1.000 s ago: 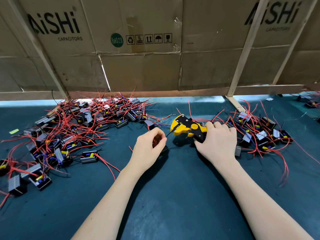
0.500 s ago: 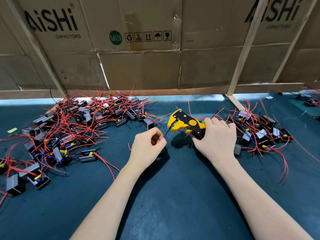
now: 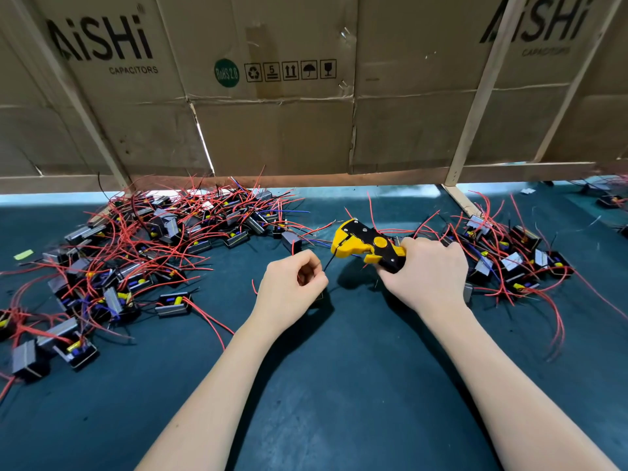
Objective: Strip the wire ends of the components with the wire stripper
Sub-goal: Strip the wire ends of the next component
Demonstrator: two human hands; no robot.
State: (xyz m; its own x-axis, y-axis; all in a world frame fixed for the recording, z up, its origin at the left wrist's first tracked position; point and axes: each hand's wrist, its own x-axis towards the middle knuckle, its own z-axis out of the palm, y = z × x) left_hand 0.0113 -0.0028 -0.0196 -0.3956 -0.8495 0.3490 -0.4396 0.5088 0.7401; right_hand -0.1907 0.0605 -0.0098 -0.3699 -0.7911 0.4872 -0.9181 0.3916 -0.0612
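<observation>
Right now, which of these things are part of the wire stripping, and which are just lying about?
In use:
wire stripper in right hand
black wire pinched by left hand
component piles

Lying about:
cardboard boxes
yellow scrap

Wire stripper (image 3: 368, 246) between two component piles (image 3: 136, 260)

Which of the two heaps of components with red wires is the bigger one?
The heap of black components with red wires on the left, past the left hand. It spreads much wider than the smaller heap behind the right hand.
</observation>
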